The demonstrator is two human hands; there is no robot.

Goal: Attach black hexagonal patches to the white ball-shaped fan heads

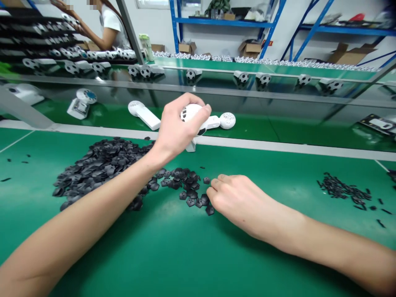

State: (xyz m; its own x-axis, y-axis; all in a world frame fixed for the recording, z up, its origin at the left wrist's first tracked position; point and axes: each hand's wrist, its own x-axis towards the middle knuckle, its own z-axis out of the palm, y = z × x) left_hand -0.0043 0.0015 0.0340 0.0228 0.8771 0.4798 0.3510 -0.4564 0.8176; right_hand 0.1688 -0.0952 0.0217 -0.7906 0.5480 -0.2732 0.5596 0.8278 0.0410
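Pentagons (190, 201), black, lie near curled right hand (233, 194); left hand (182, 123) grips round white casing (192, 110)

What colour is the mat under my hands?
The mat is green, plain to see in the head view.

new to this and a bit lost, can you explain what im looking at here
No machine here: these are a person's bare hands, in one picture from a camera on their head, looking forward and down. The left hand holds up a white device with a rounded head. The right hand is down beside loose black five-sided pieces; whether it holds one is hidden. A big black heap and a small pile of black strips lie on the green table. Beyond the pale rail are more white devices.
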